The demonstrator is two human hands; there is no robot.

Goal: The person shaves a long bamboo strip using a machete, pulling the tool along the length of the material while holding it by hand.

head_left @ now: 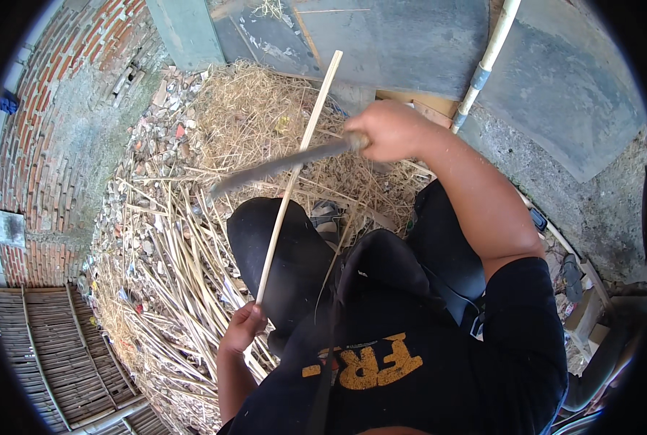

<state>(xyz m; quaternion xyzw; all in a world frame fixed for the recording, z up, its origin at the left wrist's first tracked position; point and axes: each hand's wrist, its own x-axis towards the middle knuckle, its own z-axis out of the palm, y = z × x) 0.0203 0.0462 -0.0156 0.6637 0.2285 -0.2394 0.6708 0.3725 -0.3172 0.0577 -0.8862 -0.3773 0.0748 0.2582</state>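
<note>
Fingers (255,309) clamp a pale-wood strip (284,203) in left hand (241,332), dark-metal machete (262,171) in right hand (390,130); glancing could cut the black-clad knee (260,226).

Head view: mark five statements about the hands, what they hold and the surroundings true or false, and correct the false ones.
1. The right hand grips a long-bladed tool. True.
2. The left hand is empty. False: it holds a pale strip near its lower end.
3. Many loose strips lie at the person's left. True.
4. The brick wall stands at the picture's right. False: it is at the left.
5. A pale pipe slants at the upper right. True.
</note>
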